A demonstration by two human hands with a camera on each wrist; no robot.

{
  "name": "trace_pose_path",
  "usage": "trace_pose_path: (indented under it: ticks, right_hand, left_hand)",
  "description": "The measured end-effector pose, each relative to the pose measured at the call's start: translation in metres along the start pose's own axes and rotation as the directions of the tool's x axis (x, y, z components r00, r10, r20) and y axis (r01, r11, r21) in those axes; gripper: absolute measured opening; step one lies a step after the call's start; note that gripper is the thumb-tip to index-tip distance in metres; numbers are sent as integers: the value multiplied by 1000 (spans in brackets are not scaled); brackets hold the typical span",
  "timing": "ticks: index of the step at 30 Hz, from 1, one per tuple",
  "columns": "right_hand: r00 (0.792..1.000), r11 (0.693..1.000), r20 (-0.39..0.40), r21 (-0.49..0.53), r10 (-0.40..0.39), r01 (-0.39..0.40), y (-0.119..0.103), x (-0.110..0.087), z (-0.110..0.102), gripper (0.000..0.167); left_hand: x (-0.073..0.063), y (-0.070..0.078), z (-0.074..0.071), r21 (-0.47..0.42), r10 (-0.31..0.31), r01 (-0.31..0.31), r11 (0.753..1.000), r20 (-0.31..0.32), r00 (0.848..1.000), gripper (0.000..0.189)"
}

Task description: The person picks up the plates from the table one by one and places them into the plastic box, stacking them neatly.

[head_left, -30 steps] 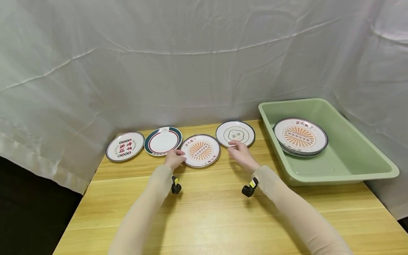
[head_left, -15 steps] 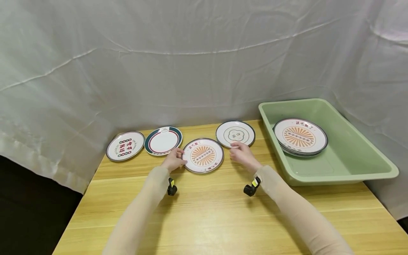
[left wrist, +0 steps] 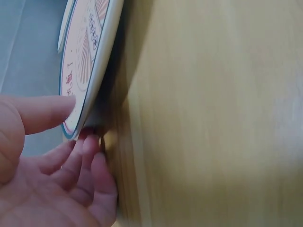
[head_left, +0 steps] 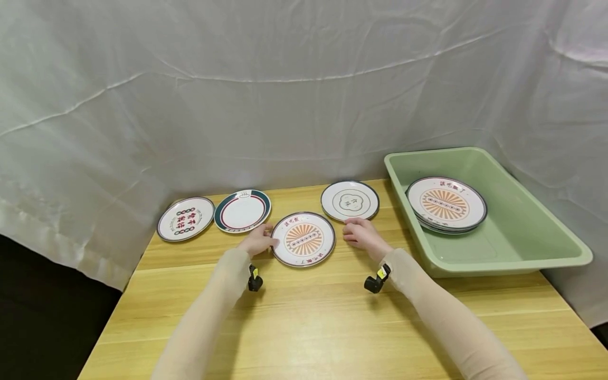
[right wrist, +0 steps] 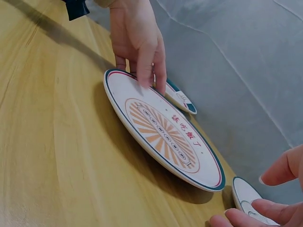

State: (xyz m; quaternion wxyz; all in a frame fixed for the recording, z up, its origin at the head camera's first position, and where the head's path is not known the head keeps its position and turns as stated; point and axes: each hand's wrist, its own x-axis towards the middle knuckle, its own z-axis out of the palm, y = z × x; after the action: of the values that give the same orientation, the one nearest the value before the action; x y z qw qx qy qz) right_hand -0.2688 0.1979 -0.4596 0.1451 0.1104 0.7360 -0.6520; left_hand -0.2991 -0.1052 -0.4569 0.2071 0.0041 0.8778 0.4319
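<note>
My left hand (head_left: 258, 240) grips the left edge of a white plate (head_left: 304, 239) with an orange sunburst print and dark rim. In the left wrist view the thumb (left wrist: 49, 113) lies over the plate's face and the other fingers are curled under its rim. A shadow shows beneath that plate (right wrist: 161, 142) in the right wrist view. My right hand (head_left: 364, 237) is at the front rim of a smaller white plate (head_left: 350, 198) with a cloud-shaped outline, thumb and fingers apart. Between the hands sits the sunburst plate, its right edge short of the right hand.
A green-rimmed plate (head_left: 243, 210) and a plate with red and green characters (head_left: 186, 219) lie to the left on the wooden table (head_left: 309, 316). On the right stands a green basin (head_left: 518, 258) holding stacked plates (head_left: 446, 205). A grey curtain (head_left: 285, 105) hangs behind.
The sunburst plate has come toward me and slightly right, with my left hand holding its edge. My right hand has shifted a little nearer me by the cloud-outline plate.
</note>
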Motion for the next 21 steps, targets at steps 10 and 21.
trace_pose_path:
  ticks: [10,21]
  right_hand:
    - [1000,999,6,32,-4,4,2,-1,1,52]
    - [1000,997,11,78,24,-25,4,2,-6,51]
  left_hand:
    - [11,7,10,116,-30,43,992,-117,993,46]
    - [13,17,16,179,-142,167,970,-141,980,56]
